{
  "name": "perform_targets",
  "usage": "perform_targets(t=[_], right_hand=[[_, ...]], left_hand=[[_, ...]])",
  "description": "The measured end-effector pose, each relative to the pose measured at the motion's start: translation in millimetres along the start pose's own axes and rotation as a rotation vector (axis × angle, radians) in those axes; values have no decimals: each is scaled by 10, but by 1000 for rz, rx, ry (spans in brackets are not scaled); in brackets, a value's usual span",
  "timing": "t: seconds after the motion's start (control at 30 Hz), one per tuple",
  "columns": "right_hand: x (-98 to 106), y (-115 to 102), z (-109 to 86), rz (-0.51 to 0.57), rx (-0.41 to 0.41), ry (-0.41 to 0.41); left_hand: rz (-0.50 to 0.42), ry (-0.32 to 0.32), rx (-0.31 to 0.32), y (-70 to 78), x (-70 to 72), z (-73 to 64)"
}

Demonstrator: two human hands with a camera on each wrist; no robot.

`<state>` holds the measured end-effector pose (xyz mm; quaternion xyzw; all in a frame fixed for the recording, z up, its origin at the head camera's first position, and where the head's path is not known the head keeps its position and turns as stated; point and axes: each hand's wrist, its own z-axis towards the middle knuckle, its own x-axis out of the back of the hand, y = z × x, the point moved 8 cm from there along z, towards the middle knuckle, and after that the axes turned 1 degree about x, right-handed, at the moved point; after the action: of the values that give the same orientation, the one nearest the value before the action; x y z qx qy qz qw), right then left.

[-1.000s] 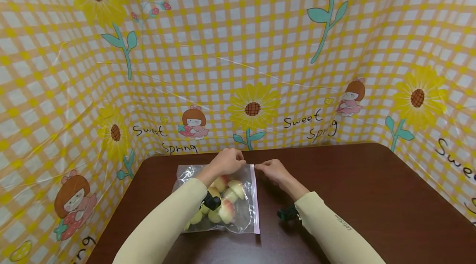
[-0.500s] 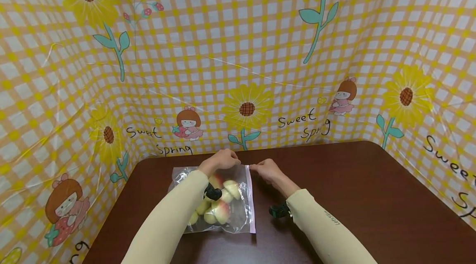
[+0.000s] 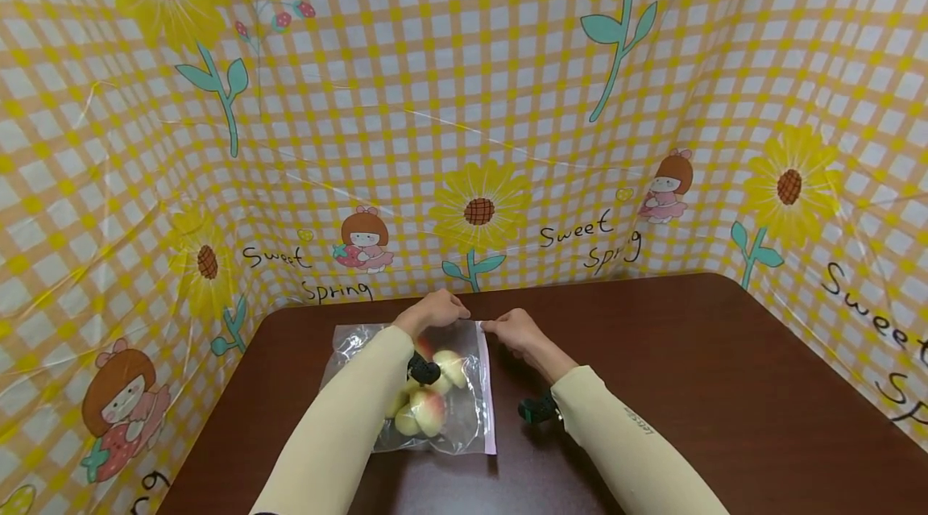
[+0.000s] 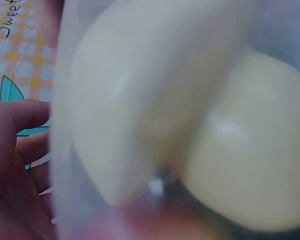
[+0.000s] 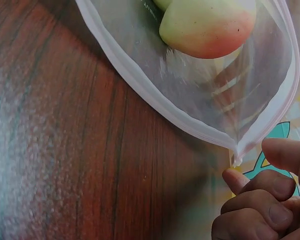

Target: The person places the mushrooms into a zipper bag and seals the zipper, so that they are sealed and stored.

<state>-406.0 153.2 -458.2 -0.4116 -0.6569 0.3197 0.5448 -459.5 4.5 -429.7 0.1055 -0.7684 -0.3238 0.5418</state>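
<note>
A clear zip bag (image 3: 471, 418) holds several pale yellow, red-blushed peaches (image 3: 428, 412); it lies on the table with its pink-white zip strip (image 3: 489, 416) to the right. My left hand (image 3: 435, 308) pinches its far edge near the zip corner; the bag hides the fingertips in the left wrist view, where two pale fruit (image 4: 255, 145) fill most of the picture. At that corner is my right hand (image 5: 270, 200), with thumb and index finger apart on either side of the strip's tip and the other fingers curled. The bag's mouth gapes in the right wrist view.
The dark brown table (image 3: 638, 386) extends to both sides. A yellow checked cloth (image 3: 406, 136) with sunflowers hangs behind it and along both sides. Dark wrist devices (image 3: 536, 410) hang under both sleeves.
The head view has shifted slightly, moving the scene left in the picture. My left forearm has shifted right over the bag, covering more of the fruit. Both hands stay near the far zip corner.
</note>
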Motion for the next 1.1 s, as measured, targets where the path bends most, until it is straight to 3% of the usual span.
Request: perform_targets(t=[0.23,0.5,1.1], right_hand=[[-34,-13,8,14,7,-18],[-47,-36,17,15,25,-1],[-34,-22,72,20,27,93]], left_hand=[[-38,0,3,14,-18,35],[-7,21,-20,18,-31,64],[-166,0,-21,50,-100,95]])
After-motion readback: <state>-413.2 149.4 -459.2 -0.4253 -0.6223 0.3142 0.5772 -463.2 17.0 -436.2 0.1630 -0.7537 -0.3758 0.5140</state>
